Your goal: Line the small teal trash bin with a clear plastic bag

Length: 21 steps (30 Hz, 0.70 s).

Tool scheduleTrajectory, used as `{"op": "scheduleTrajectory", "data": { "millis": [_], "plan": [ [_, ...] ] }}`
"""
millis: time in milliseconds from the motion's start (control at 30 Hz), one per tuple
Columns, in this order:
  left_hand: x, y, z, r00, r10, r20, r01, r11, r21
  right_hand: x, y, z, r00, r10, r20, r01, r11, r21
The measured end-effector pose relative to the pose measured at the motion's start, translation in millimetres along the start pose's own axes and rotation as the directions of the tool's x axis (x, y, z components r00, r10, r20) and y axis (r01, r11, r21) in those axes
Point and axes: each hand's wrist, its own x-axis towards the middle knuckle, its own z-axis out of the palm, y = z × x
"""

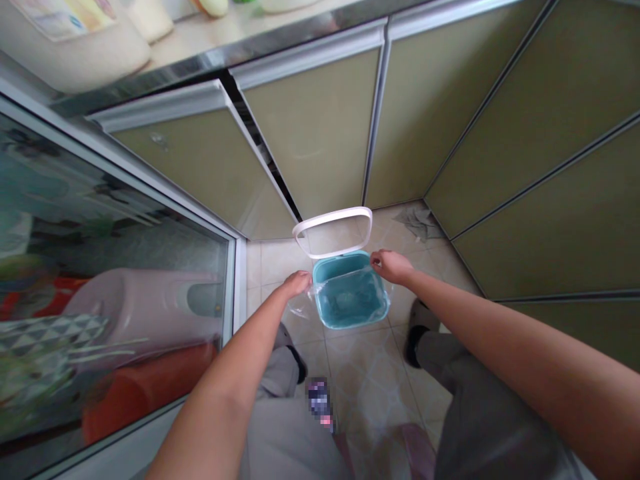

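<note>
A teal trash bin (350,321) stands on the tiled floor between my feet. Its white rim frame (333,215) is tipped up at the back, towards the cabinets. A clear plastic bag (345,279) stretches across the bin's mouth and hangs over its sides. At the bin's left side my left hand (299,283) is closed on the bag's edge. My right hand (391,266) pinches the bag at the upper right corner of the bin.
Cabinet doors (310,127) rise just behind the bin; the left door (200,160) sits ajar. A grey cloth (423,223) lies in the floor corner. To the left is a glass door (125,220). Large bottles (75,47) stand on the counter (240,40).
</note>
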Motion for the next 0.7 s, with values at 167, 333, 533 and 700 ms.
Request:
{"op": "scheduleTrajectory", "data": {
  "millis": [167,333,533,700],
  "plan": [
    [-3,2,-6,1.0,0.002,0.024,-0.001,1.0,-0.013,5,-2,3,0.998,0.051,0.022,-0.052,0.998,0.023],
    [-16,4,-10,0.987,-0.053,0.153,0.06,0.997,-0.039,13,5,8,0.996,0.091,0.019,-0.092,0.993,0.077],
    [-19,6,-21,0.966,-0.144,0.214,0.15,0.989,-0.012,15,16,9,0.998,0.057,0.024,-0.061,0.98,0.19],
    [-15,30,-16,0.985,0.154,-0.081,-0.15,0.987,0.055,15,19,14,1.0,0.028,0.01,-0.029,0.983,0.183]
  ]
}}
